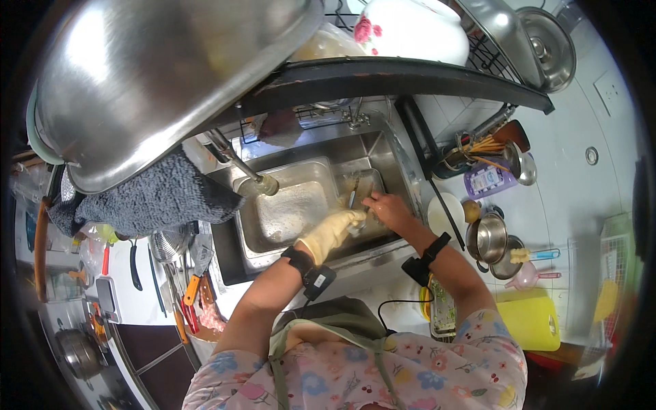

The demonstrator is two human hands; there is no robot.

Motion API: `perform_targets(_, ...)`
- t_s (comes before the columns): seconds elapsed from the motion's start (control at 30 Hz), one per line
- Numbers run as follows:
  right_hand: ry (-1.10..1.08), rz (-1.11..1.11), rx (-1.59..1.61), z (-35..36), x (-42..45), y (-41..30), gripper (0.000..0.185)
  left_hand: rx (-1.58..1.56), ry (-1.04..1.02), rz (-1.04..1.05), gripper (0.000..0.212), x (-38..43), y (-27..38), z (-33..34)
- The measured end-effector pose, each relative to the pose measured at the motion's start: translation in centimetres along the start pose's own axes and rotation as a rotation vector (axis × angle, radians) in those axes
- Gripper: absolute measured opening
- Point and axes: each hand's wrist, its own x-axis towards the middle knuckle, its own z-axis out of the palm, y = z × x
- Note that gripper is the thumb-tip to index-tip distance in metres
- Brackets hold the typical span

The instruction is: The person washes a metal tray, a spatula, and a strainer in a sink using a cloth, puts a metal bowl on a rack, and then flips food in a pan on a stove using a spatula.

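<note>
My left hand (333,231), in a cream rubber glove, is over the right part of the steel sink (397,187). Its fingers are curled, and blur hides what may be between them. Just to its right, my bare right hand (390,210) has its thumb and fingers brought together beside a thin brownish thing, too small to name. Beneath both hands is a small metal tray (378,179) with murky contents. A slim tool with a light blue handle (352,199) leans there. Left of the tray sits a large rectangular steel basin (282,207) with a wet, shiny bottom.
The faucet (264,182) reaches over the basin. A black shelf rail (410,77) and a big steel bowl (169,66) overhang the sink. A grey towel (148,197) hangs at left. Small pots (487,238), a purple bottle (484,180) and a yellow-green cutting board (530,323) stand at right.
</note>
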Motion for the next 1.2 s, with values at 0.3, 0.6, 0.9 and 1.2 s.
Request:
perform_targets(0.3, 0.607, 0.901, 0.825, 5.3, -3.3, -0.2, 0.025, 0.052, 0.057, 0.26, 0.038, -1.7, -1.8, 0.7)
perform_targets(0.6, 0.604, 0.537, 1.519, 8.2, -2.2, -1.4, 0.025, 0.704, 0.285, 0.572, 0.043, -1.5, -3.4, 0.5)
perform_targets(0.9, 0.522, 1.124, 2.016, 4.5, -0.3, -0.7, 0.013, 0.904, 0.179, 0.489, 0.049, -5.7, -1.6, 1.7)
perform_targets(1.2, 0.612, 0.938, 0.951, 9.2, -2.5, 10.1, 0.031, 1.004, 0.293, 0.365, 0.043, -8.2, -2.6, 0.7)
